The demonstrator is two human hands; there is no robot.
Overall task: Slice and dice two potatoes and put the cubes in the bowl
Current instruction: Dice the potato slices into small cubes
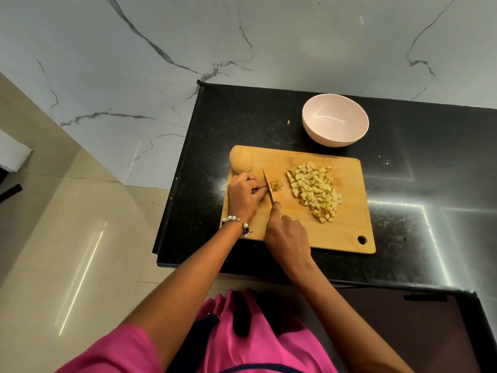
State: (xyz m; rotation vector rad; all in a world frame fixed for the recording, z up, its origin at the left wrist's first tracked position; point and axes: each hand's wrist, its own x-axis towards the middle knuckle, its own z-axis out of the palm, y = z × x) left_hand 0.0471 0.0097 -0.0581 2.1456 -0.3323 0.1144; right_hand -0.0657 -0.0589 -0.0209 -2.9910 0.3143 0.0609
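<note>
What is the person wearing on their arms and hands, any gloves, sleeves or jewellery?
No gloves: both the left hand and the right hand are bare, and so are the forearms. The left wrist carries a beaded bracelet with pale round beads and a small dark charm. A bright pink sleeve covers the left upper arm. No ring or watch can be made out.

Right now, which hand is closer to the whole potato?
Left. The left hand sits just below the whole potato at the cutting board's far left corner, nearly touching it. The right hand grips the knife farther toward the person.
</note>
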